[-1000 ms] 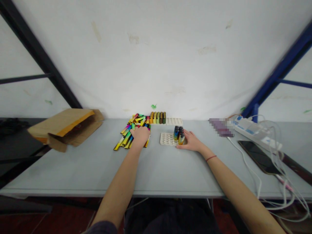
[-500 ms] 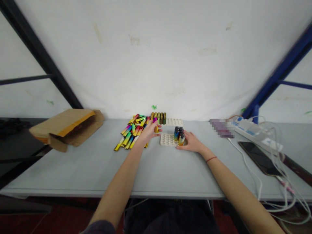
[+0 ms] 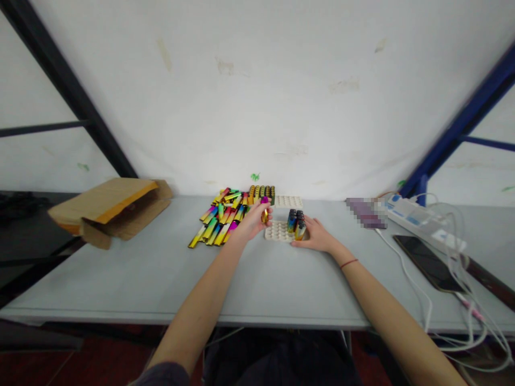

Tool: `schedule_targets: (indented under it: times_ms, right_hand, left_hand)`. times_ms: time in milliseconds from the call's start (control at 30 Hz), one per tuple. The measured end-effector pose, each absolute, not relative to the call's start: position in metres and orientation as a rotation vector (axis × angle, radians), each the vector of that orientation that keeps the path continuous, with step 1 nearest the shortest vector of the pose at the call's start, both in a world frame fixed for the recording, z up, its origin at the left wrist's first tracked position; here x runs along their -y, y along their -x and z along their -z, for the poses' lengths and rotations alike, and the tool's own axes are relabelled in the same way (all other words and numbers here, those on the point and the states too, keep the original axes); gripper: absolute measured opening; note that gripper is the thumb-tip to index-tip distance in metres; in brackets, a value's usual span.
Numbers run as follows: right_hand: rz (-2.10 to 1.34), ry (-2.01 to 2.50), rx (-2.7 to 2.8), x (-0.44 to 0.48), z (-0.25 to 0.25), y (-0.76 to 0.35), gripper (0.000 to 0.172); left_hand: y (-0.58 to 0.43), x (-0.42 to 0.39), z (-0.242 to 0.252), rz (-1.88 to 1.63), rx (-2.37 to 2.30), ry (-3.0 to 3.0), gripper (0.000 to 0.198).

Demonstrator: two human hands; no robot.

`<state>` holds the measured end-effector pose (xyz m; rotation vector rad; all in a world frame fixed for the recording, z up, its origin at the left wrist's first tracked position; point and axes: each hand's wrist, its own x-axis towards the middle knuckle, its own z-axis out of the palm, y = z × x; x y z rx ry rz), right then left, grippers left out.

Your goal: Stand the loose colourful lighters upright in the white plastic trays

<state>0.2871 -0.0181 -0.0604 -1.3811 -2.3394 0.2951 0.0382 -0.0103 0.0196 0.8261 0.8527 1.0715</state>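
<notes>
Your left hand point(image 3: 253, 221) has its fingers closed on a purple-and-gold metallic tube point(image 3: 264, 215), held roughly upright by the left end of the near tray point(image 3: 277, 231); whether it touches the tray is too small to tell. That upright hold seems to suit the tray's holes, which keep a tube standing on its end. Your right hand point(image 3: 317, 235) curves around the tray's right end, thumb and fingers apart, beside the dark-topped tubes point(image 3: 300, 230) standing there. It looks placed to steady them, though you can't tell from this view whether the fingers actually grip or only rest. The loose tubes point(image 3: 213, 230) lie flat to your left, probably heaped there for easy reach. Behind, the far tray point(image 3: 288, 201) sits close to the wall, next to a tight block of upright yellow-to-green tubes point(image 3: 261, 193).

The loose tubes are slim and straight, with a mirror-like sheen fading from gold into pink, blue or green. Both trays are pale, thin slabs dotted with rows of round hollows, perhaps moulded plastic. The open carton point(image 3: 108, 201) is dull brown and creased, and the worktop point(image 3: 161, 279) smooth, grey and matt.
</notes>
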Motion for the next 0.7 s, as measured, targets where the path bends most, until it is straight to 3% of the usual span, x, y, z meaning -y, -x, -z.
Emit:
schedule_targets:
  times_ms: [200, 400, 700]
  right_hand:
    - [-0.290, 1.379, 2.349, 0.019, 0.058, -0.287, 0.087]
    - [-0.275, 1.342, 2.347, 0.019, 0.059, -0.287, 0.086]
    - [-0.297, 1.352, 2.344, 0.019, 0.059, -0.287, 0.090]
  left_hand:
    - [-0.047, 0.017, -0.023, -1.035, -0.822, -0.687, 0.045]
    - [-0.050, 0.022, -0.022, -0.917, -0.802, -0.780, 0.037]
    - [-0.055, 0.024, -0.019, -0.805, -0.727, -0.862, 0.051]
